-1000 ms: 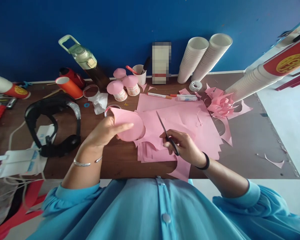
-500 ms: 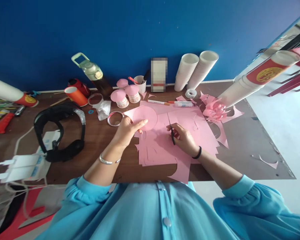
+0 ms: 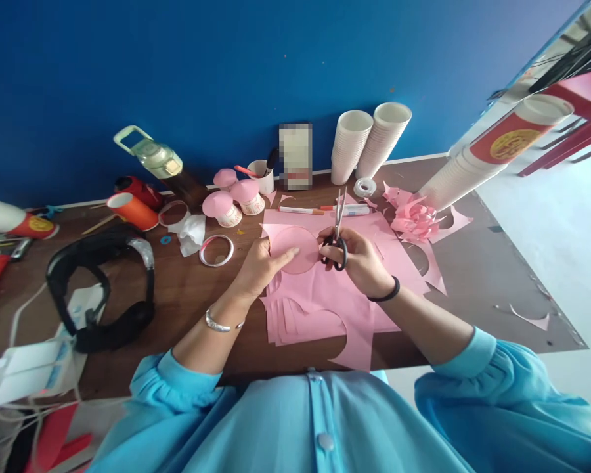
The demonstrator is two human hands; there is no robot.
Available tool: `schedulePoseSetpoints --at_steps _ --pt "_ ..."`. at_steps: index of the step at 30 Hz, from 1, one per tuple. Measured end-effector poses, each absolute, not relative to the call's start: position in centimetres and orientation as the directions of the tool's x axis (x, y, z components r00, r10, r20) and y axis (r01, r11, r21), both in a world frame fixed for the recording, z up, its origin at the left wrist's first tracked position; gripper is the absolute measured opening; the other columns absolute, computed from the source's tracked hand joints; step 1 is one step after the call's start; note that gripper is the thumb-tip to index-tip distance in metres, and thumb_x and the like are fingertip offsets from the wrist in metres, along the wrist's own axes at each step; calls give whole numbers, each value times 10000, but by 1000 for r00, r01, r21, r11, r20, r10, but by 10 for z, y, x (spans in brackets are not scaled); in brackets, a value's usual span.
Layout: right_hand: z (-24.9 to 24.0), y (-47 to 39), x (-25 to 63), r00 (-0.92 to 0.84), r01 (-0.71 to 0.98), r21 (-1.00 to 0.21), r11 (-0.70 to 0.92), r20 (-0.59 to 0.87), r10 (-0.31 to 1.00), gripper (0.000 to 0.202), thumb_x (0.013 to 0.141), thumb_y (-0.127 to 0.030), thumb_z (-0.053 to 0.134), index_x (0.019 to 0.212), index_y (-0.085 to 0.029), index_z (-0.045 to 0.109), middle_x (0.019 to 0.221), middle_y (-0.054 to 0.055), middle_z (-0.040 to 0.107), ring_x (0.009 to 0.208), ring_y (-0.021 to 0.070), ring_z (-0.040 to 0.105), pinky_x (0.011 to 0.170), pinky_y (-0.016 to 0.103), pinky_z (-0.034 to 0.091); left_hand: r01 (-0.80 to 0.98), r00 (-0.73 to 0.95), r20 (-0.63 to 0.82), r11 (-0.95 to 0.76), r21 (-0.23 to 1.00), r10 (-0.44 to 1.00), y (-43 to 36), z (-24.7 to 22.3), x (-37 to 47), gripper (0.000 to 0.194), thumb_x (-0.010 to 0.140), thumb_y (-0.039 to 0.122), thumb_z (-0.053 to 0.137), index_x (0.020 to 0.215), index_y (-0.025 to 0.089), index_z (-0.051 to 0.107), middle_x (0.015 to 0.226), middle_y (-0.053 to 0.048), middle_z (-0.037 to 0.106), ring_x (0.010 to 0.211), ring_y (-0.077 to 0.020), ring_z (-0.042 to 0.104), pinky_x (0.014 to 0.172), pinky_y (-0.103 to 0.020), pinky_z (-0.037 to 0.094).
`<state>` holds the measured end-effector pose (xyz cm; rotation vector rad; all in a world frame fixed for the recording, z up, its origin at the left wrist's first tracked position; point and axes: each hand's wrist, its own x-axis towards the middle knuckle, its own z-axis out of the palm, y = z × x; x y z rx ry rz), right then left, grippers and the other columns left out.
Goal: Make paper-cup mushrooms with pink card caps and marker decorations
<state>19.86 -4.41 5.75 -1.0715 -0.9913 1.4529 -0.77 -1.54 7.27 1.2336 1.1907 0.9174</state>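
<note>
My left hand pinches a pink paper circle by its left side, thumb on top. My right hand holds black-handled scissors, their blades pointing away toward the wall and slightly apart. The right fingertips are close to the circle's right edge; whether they touch it I cannot tell. Beneath both hands lies a stack of pink paper sheets, with curved cut-outs along the front. Markers rest at the back edge of the stack.
Small cups with pink cone tops stand left of a cup with pens. Stacked white paper cups are by the wall. A tape roll, a bottle and a black headband device lie leftward; pink scraps lie right.
My right hand has turned the scissors upright, blades away from me, and moved nearer the circle. The circle is now held closer to the right hand. The camera view has shifted somewhat.
</note>
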Motion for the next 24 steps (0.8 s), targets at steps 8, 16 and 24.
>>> schedulePoseSetpoints --at_steps 8,16,24 --pt "34 -48 177 -69 -303 -921 -244 -234 970 416 709 -475 826 785 -215 510 584 -50 629 474 97 557 427 208 395 39 222 -200 196 980 954 -15 61 6 303 749 457 818 815 172 738 745 -26 730 735 -210 684 661 -307 561" --pt "32 -55 191 -120 13 -995 -101 -102 988 500 780 -640 789 951 -202 622 834 20 667 653 129 604 569 258 476 -60 77 -224 229 972 972 -8 46 0 262 776 417 818 780 176 715 696 16 653 657 -148 602 639 -265 508" --pt "30 -66 192 -222 344 -927 152 77 972 519 893 -703 637 970 -190 644 841 36 634 659 139 575 603 275 435 -97 7 -125 125 987 992 -10 61 -7 219 799 377 812 778 179 721 748 6 663 698 -143 590 664 -251 496"
